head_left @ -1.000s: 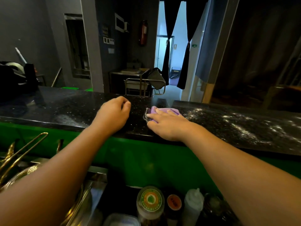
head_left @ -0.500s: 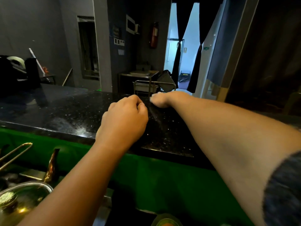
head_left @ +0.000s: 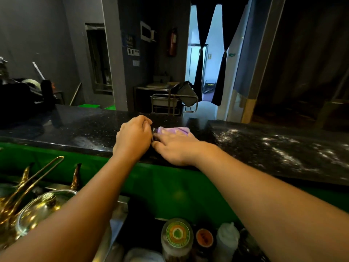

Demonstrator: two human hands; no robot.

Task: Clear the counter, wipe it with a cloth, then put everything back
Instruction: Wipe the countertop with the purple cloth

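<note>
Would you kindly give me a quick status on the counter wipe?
Right hand flat, pressing purple cloth on counter. Left hand curled, resting beside it. Pale smears further right.

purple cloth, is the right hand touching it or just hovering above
Touching. The head view shows the right hand lying flat on the purple cloth, fingers spread over it, pressing it onto the counter.

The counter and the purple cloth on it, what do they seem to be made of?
The counter looks like polished black stone, perhaps granite: glossy, pale-speckled, catching glare. The cloth looks like soft matte fabric, perhaps microfibre: it bunches under the right hand.
</note>
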